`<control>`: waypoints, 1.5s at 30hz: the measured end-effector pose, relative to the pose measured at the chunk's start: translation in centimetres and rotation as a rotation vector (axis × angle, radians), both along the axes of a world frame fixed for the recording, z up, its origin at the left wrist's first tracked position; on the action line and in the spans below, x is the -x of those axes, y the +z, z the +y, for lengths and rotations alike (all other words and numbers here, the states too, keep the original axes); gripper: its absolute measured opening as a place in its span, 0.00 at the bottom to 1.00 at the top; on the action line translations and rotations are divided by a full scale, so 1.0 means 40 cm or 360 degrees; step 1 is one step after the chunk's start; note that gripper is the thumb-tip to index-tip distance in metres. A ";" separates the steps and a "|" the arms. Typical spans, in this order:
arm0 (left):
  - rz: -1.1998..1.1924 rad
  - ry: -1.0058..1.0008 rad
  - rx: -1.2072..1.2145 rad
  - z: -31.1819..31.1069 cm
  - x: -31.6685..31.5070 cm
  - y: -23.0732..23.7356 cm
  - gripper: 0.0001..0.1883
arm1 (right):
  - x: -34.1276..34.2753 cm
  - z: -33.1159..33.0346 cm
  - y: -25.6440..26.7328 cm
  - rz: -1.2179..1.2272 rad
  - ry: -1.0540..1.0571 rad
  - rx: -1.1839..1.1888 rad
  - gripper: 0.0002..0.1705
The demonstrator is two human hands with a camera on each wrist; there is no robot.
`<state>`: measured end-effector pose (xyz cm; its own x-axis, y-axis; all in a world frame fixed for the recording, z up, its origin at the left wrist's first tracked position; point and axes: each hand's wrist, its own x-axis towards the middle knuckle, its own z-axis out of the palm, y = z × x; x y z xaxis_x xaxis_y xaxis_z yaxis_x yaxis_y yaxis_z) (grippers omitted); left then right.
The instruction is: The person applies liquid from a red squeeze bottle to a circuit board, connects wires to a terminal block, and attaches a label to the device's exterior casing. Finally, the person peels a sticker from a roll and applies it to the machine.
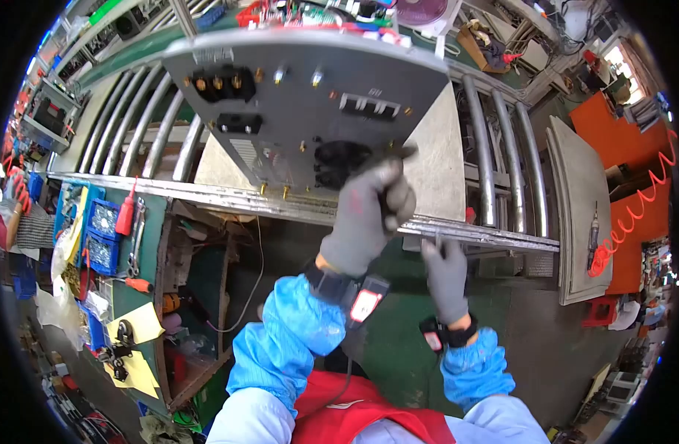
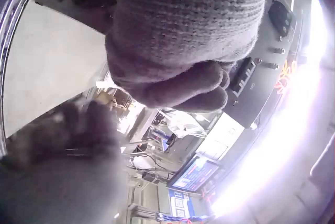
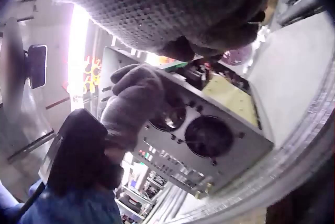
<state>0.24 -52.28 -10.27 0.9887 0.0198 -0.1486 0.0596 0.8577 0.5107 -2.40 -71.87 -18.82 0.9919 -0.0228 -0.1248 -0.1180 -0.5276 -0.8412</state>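
Note:
A grey metal case (image 1: 295, 89) with sockets and brass posts stands upright on the roller line. Before its lower right part, beside a black round fitting, is my grey-gloved left hand (image 1: 365, 214), several fingers curled; whether it holds something small is hidden. The left wrist view shows that hand (image 2: 183, 40) bent in front of the panel (image 2: 256, 85). Lower right of it, my right hand (image 1: 447, 281) hangs short of the metal rail, fingers loose, nothing seen in it. In the right wrist view the case (image 3: 241, 156) shows two round fans, with my left hand (image 3: 133, 101) over it.
Metal rollers (image 1: 484, 148) run on both sides of the case. At the left, a green bench (image 1: 143, 259) carries blue bins (image 1: 103, 218), a red screwdriver (image 1: 126, 214) and yellow paper. A red coiled hose (image 1: 635, 214) hangs at the right by upright boards (image 1: 565, 177).

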 end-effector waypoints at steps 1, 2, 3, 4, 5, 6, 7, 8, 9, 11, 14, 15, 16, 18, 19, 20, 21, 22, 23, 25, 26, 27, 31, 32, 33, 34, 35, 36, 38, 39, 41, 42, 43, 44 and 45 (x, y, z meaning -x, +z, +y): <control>0.0085 -0.0035 -0.0208 -0.018 0.016 0.001 0.18 | 0.037 -0.054 -0.041 0.0033 -0.0010 -0.0017 0.17; 0.0036 -0.0201 -0.0506 -0.038 0.034 0.015 0.19 | 0.073 -0.119 -0.080 0.0226 -0.0018 0.0086 0.18; -0.0019 -0.0368 -0.0808 -0.057 0.046 0.030 0.20 | 0.113 -0.187 -0.125 0.0417 -0.0036 0.0188 0.19; -0.0008 -0.0434 -0.0895 -0.094 0.038 0.034 0.21 | 0.160 -0.268 -0.194 0.0464 -0.0036 0.0146 0.15; 0.0006 -0.0502 -0.0980 -0.137 0.017 0.031 0.21 | 0.190 -0.321 -0.239 0.0516 -0.0038 0.0105 0.11; -0.0074 -0.0459 -0.0928 -0.165 -0.014 0.022 0.21 | 0.204 -0.336 -0.204 0.0711 -0.0129 0.0010 0.11; -0.0113 -0.0260 -0.0968 -0.192 -0.067 0.010 0.20 | 0.214 -0.346 -0.148 0.0905 -0.0216 -0.0092 0.10; -0.0157 -0.0063 -0.0996 -0.218 -0.131 -0.004 0.20 | 0.210 -0.355 -0.120 0.0887 -0.0233 -0.0172 0.10; -0.0207 0.0129 -0.1012 -0.241 -0.199 -0.012 0.19 | 0.203 -0.363 -0.096 0.0866 -0.0255 -0.0252 0.10; -0.0302 0.0387 -0.0979 -0.256 -0.359 0.000 0.18 | 0.157 -0.368 -0.056 0.0755 -0.0298 -0.0393 0.11; -0.0245 0.0761 -0.0845 -0.306 -0.646 0.085 0.15 | 0.052 -0.356 0.036 0.0608 -0.0386 -0.0549 0.13; -0.0239 0.0916 -0.0842 -0.321 -0.738 0.130 0.13 | 0.022 -0.358 0.060 0.0563 -0.0397 -0.0558 0.13; -0.0371 0.0907 -0.0608 -0.311 -0.880 0.122 0.12 | -0.016 -0.367 0.082 0.0516 -0.0402 -0.0558 0.13; -0.0291 0.1271 -0.0969 -0.304 -1.144 0.120 0.13 | -0.085 -0.416 0.108 0.0400 -0.0381 -0.0556 0.15; -0.0117 0.1303 -0.1140 -0.302 -1.134 0.231 0.14 | -0.112 -0.444 0.128 0.0431 -0.0416 -0.0584 0.16; -0.0073 0.1262 -0.1062 -0.286 -1.187 0.283 0.13 | -0.144 -0.467 0.166 0.0447 -0.0431 -0.0529 0.15; -0.0154 0.1240 -0.1264 -0.254 -1.246 0.309 0.15 | -0.165 -0.488 0.193 0.0482 -0.0452 -0.0483 0.16; -0.0219 0.1368 -0.1618 -0.221 -1.316 0.319 0.18 | -0.188 -0.508 0.213 0.0466 -0.0523 -0.0470 0.16; -0.0385 0.1210 -0.1722 -0.176 -1.400 0.308 0.18 | -0.212 -0.531 0.232 0.0451 -0.0594 -0.0453 0.16; -0.0561 0.1109 -0.1627 -0.125 -1.550 0.294 0.18 | -0.245 -0.572 0.255 0.0449 -0.0733 -0.0491 0.16; -0.0675 0.1102 -0.1944 -0.108 -1.599 0.292 0.19 | -0.262 -0.589 0.263 0.0448 -0.0796 -0.0548 0.16; -0.0794 0.1095 -0.2266 -0.081 -1.649 0.290 0.20 | -0.282 -0.604 0.269 0.0446 -0.0852 -0.0610 0.17; -0.0494 -0.0048 -0.1229 -0.097 -1.670 0.341 0.14 | -0.423 -0.679 0.303 0.0510 -0.0610 -0.0674 0.17; -0.0638 0.0133 -0.1040 -0.144 -1.617 0.375 0.10 | -0.480 -0.683 0.333 0.0400 -0.0450 -0.0634 0.15; -0.0769 0.0158 -0.0885 -0.184 -1.533 0.424 0.10 | -0.551 -0.678 0.387 0.0297 -0.0286 -0.0595 0.13; -0.0819 0.0150 -0.0906 -0.197 -1.529 0.417 0.10 | -0.621 -0.647 0.472 0.0319 -0.0286 -0.0527 0.13; -0.0871 0.0144 -0.0933 -0.201 -1.525 0.414 0.10 | -0.693 -0.612 0.557 0.0337 -0.0280 -0.0463 0.13; -0.0907 0.0171 -0.1064 -0.209 -1.512 0.420 0.11 | -0.778 -0.604 0.579 0.0059 -0.0017 -0.0453 0.13; -0.0934 0.0183 -0.1263 -0.235 -1.457 0.449 0.13 | -0.918 -0.538 0.678 -0.0052 0.0146 -0.0553 0.23; -0.0937 0.0250 -0.1228 -0.262 -1.420 0.469 0.13 | -0.980 -0.492 0.726 -0.0113 0.0215 -0.0666 0.21; -0.0976 0.0234 -0.1369 -0.268 -1.412 0.471 0.12 | -1.094 -0.411 0.813 -0.0206 0.0393 -0.0770 0.18; -0.1106 0.0339 -0.1355 -0.276 -1.430 0.458 0.12 | -1.150 -0.374 0.833 -0.0310 0.0462 -0.0767 0.16; -0.1016 0.0260 -0.1334 -0.285 -1.408 0.472 0.12 | -1.205 -0.346 0.842 -0.0278 0.0488 -0.0784 0.15; -0.0960 0.0214 -0.1295 -0.294 -1.385 0.486 0.12 | -1.237 -0.313 0.852 -0.0213 0.0438 -0.0849 0.14; -0.0903 0.0167 -0.1254 -0.301 -1.372 0.494 0.12 | -1.261 -0.288 0.857 -0.0146 0.0387 -0.0913 0.14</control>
<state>55.11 -64.32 9.47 0.8968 0.0014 0.4424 -0.4293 0.2450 0.8693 48.03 -83.39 15.45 0.9676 0.2499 0.0357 0.0349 0.0079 -0.9994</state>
